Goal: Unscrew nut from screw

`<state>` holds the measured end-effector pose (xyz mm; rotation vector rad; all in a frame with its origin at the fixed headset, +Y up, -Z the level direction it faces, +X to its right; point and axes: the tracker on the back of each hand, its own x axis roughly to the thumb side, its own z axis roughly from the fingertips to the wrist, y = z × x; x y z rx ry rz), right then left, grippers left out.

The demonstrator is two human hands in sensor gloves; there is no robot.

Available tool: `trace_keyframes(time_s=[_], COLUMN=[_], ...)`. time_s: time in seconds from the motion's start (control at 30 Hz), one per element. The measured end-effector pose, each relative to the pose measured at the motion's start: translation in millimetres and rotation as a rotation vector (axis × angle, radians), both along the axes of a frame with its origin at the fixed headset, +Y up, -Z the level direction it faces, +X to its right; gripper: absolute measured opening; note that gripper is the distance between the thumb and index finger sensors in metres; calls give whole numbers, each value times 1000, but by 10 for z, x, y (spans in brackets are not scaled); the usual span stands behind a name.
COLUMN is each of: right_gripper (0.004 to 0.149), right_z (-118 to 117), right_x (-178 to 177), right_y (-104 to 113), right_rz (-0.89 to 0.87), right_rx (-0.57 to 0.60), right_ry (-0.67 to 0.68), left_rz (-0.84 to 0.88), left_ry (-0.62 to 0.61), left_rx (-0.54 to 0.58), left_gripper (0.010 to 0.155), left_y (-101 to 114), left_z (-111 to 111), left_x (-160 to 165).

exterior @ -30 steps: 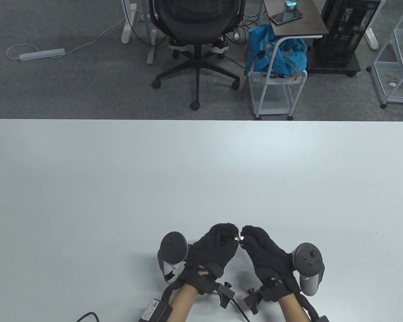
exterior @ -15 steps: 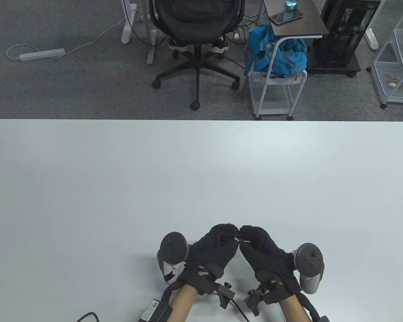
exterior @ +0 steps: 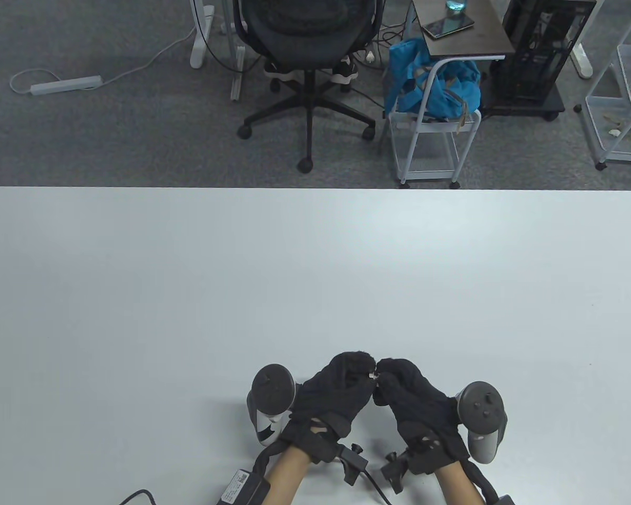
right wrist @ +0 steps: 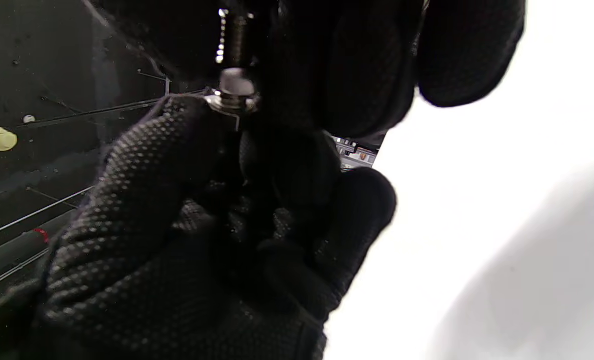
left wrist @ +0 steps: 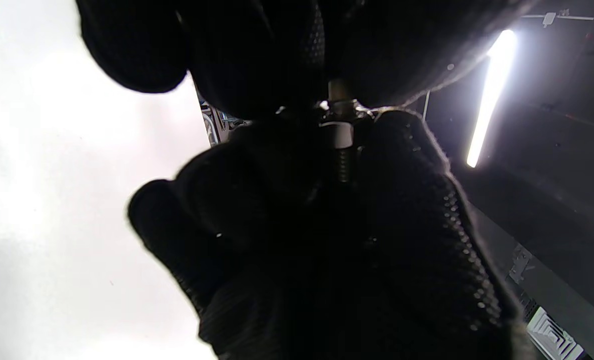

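Both hands meet above the table's near edge. My left hand [exterior: 367, 371] pinches the head end of a small metal screw [exterior: 373, 375]. My right hand [exterior: 383, 374] pinches the nut on it. In the left wrist view the pale nut [left wrist: 338, 134] sits on the threaded shaft [left wrist: 344, 167], which runs on between the right hand's fingers [left wrist: 407, 165]. In the right wrist view the shaft [right wrist: 231, 35] and a metal flange [right wrist: 231, 102] show between the two gloves. Most of the screw is hidden by the fingers.
The white table [exterior: 315, 273] stretches far and wide around the hands. Glove cables and a small box [exterior: 242, 486] lie at the near edge. An office chair [exterior: 307, 52] and a white cart [exterior: 431, 131] stand on the floor beyond the far edge.
The right hand's fingers have shifted around the nut and closed in toward the left hand, so less of the metal shows. The left hand has stayed in place.
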<state>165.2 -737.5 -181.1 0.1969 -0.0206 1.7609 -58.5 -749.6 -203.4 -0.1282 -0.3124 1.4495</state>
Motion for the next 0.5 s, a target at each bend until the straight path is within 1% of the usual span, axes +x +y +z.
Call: trace_keyframes(time_s=[0.07,0.2,0.3,0.43,0.5], right_gripper=[52,50,49,62,66], right_z=[2,10,4,2,0], right_x=[2,-8,-8,1,3], right_y=[8,41,54,-9,-47], right_rz=[-25,-10,-47,-23,-12], right_rx=[5,36,14,-30,-59], right_ry=[2,21,57,36,15], left_rz=[-5,2,23,22,19], left_ry=[-3,14,22,21,19], left_rx=[0,-9,-21,-17,-11], left_gripper=[49,48,49,48,48], left_y=[-3,-3,-11,-7,-4], left_z=[0,0,-4,-3,-1], left_x=[4,-8,-22,-16,-12])
